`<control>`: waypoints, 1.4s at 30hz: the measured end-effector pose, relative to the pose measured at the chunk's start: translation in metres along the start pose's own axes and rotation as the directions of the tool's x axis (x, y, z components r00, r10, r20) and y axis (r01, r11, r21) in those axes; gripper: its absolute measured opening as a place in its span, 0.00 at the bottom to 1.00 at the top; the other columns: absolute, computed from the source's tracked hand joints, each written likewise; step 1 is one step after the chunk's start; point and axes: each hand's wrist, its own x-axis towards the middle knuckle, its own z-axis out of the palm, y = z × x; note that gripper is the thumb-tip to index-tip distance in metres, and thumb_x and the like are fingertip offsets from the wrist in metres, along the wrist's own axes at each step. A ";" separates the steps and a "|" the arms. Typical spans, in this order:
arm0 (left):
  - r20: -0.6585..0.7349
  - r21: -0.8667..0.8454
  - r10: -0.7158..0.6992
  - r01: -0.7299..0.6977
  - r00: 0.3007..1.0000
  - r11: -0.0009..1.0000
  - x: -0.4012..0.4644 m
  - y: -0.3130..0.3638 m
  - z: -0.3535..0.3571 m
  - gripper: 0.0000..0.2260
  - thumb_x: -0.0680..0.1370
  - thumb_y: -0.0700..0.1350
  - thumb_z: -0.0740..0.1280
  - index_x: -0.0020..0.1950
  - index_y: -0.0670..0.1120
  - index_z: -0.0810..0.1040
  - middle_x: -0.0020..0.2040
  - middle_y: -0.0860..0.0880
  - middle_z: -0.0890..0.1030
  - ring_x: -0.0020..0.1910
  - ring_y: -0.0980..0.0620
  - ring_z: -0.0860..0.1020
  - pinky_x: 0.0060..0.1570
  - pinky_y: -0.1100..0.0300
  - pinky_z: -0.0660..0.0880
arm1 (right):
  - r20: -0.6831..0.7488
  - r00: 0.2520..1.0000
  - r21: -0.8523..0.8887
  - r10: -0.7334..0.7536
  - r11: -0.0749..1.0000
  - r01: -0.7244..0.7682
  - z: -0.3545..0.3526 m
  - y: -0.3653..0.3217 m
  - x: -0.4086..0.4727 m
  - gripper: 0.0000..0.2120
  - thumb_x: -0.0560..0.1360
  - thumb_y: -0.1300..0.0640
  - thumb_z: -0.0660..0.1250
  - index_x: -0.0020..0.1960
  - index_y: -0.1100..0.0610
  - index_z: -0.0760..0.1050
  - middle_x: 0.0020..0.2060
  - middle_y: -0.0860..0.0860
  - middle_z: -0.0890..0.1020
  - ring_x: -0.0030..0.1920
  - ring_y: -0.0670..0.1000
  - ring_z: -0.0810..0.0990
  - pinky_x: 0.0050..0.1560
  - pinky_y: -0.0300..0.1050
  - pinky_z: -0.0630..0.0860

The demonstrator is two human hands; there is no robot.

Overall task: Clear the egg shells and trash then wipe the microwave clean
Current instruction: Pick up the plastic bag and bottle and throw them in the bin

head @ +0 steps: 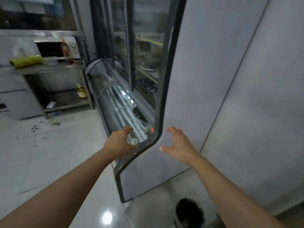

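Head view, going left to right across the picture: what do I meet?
Green roll → microwave → yellow bottle → left hand → dark door edge → right hand → grey wall panel.

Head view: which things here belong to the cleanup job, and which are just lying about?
Job:
microwave, door open
green cloth beside it
black bin
both hands, left, right, empty

Lying about:
yellow bottle on lower shelf
glass display case

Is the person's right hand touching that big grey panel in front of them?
Cannot tell. The head view shows the right hand spread open against the grey panel, but from this angle neither contact nor a gap shows plainly.
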 end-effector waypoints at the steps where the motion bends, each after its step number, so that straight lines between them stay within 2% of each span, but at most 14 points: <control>1: -0.026 0.005 -0.024 0.024 0.999 1.000 -0.003 -0.013 -0.013 0.29 0.70 0.48 0.74 0.68 0.50 0.67 0.64 0.48 0.75 0.60 0.49 0.75 0.56 0.56 0.74 | 0.007 0.999 0.014 -0.036 0.999 0.036 0.006 -0.015 0.006 0.37 0.70 0.50 0.72 0.72 0.55 0.59 0.67 0.54 0.66 0.68 0.53 0.66 0.65 0.41 0.63; 7: -0.143 -0.008 -0.172 0.173 0.975 0.985 -0.022 -0.092 -0.086 0.30 0.70 0.50 0.74 0.69 0.50 0.66 0.66 0.47 0.73 0.60 0.48 0.75 0.53 0.53 0.77 | 0.069 0.980 0.006 -0.185 0.983 0.185 0.045 -0.109 0.046 0.39 0.68 0.47 0.73 0.72 0.52 0.59 0.69 0.51 0.65 0.68 0.52 0.66 0.69 0.52 0.64; 9: -0.171 -0.007 -0.201 0.203 0.965 0.979 -0.026 -0.118 -0.109 0.31 0.70 0.50 0.74 0.69 0.50 0.66 0.67 0.47 0.72 0.59 0.48 0.75 0.53 0.53 0.77 | 0.109 0.971 0.019 -0.214 0.977 0.213 0.058 -0.141 0.059 0.39 0.69 0.48 0.72 0.74 0.52 0.56 0.72 0.51 0.62 0.70 0.53 0.63 0.69 0.48 0.63; 12: -0.204 -0.011 -0.233 0.236 0.951 0.972 -0.028 -0.158 -0.146 0.31 0.70 0.50 0.74 0.69 0.51 0.65 0.67 0.47 0.72 0.60 0.48 0.75 0.56 0.53 0.75 | 0.141 0.956 0.037 -0.259 0.966 0.256 0.081 -0.189 0.080 0.41 0.70 0.49 0.72 0.75 0.51 0.52 0.74 0.51 0.57 0.72 0.52 0.60 0.69 0.48 0.63; 24: -0.280 -0.006 -0.316 0.328 0.907 0.945 -0.014 -0.318 -0.281 0.31 0.69 0.51 0.74 0.69 0.52 0.66 0.65 0.48 0.74 0.59 0.48 0.75 0.57 0.51 0.75 | 0.125 0.920 0.025 -0.370 0.929 0.370 0.172 -0.371 0.170 0.42 0.69 0.47 0.73 0.75 0.50 0.53 0.74 0.49 0.58 0.72 0.51 0.60 0.68 0.46 0.62; 32: -0.295 -0.001 -0.322 0.336 0.900 0.942 0.042 -0.385 -0.329 0.30 0.68 0.50 0.75 0.68 0.52 0.68 0.63 0.49 0.76 0.59 0.50 0.75 0.56 0.54 0.75 | 0.156 0.910 0.075 -0.385 0.923 0.378 0.209 -0.425 0.245 0.42 0.69 0.48 0.73 0.75 0.50 0.53 0.74 0.49 0.58 0.72 0.50 0.60 0.67 0.44 0.62; 42: -0.324 0.000 -0.347 0.366 0.880 0.931 0.192 -0.437 -0.369 0.29 0.71 0.50 0.73 0.68 0.52 0.66 0.65 0.48 0.74 0.57 0.49 0.76 0.54 0.55 0.75 | 0.155 0.889 0.067 -0.431 0.902 0.426 0.223 -0.472 0.421 0.42 0.69 0.47 0.73 0.74 0.49 0.53 0.73 0.49 0.57 0.71 0.51 0.62 0.66 0.46 0.64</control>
